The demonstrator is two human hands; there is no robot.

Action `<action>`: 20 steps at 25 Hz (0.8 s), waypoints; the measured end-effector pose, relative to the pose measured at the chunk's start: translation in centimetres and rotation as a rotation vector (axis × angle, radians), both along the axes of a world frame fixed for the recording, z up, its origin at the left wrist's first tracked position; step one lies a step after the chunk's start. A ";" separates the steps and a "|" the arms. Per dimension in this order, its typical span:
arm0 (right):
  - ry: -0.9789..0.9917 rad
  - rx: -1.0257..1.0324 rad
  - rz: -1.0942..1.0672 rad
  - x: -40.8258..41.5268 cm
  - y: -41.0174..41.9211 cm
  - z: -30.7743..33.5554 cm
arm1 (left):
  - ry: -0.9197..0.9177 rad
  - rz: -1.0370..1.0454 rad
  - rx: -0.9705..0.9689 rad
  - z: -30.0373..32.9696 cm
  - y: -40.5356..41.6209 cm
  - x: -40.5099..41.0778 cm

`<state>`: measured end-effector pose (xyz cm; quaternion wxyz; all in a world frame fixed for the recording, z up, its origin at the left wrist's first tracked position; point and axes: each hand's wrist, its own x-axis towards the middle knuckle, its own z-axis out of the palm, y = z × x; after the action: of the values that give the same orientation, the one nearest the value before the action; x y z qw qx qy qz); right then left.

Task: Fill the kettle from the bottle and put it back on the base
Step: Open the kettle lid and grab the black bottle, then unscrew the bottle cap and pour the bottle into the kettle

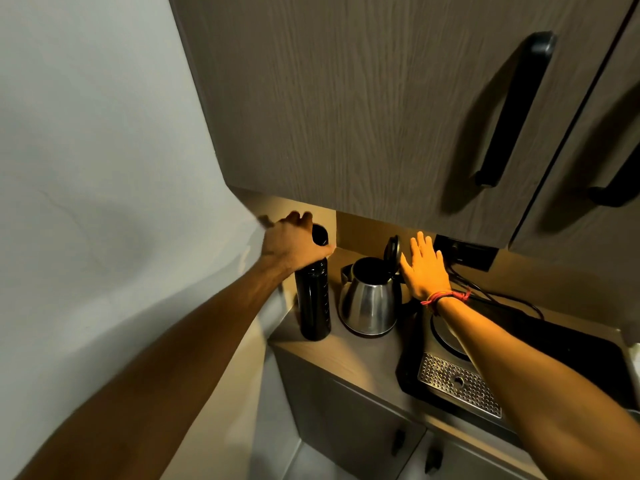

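Note:
A tall black bottle [314,299] stands upright on the wooden counter [349,355] at its left end. My left hand [294,242] grips the bottle's top around the cap. Just right of the bottle stands a steel kettle [369,301] with its black lid [393,249] flipped up, showing a dark inside. The kettle's bottom rests on a dark round base, mostly hidden. My right hand [425,266] hovers flat with fingers spread behind and right of the kettle, near its lid, holding nothing.
A black induction hob [540,362] with a perforated metal grille [460,386] fills the counter's right side. Black cables [498,294] run from a wall socket [465,252] behind it. Wooden wall cabinets [381,109] with black handles hang low overhead. A white wall [104,168] closes the left.

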<state>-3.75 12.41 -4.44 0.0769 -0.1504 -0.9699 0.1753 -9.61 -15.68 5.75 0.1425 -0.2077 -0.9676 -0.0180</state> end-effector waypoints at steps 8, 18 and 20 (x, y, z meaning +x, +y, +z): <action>-0.044 0.070 0.009 0.0 0.2 0.1 | -0.107 -0.467 -0.016 -10.3 5.4 7.2; -0.051 0.089 -0.020 0.3 0.1 -0.3 | -0.471 -0.257 -0.189 -20.5 5.8 11.0; -0.049 0.073 -0.027 0.3 0.1 -0.5 | -0.397 -0.286 -0.156 -20.0 5.8 11.2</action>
<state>-3.41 12.51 -4.92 0.0608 -0.1647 -0.9752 0.1348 1.55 -9.88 -14.28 -0.0708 -0.3454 -0.9358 -0.0039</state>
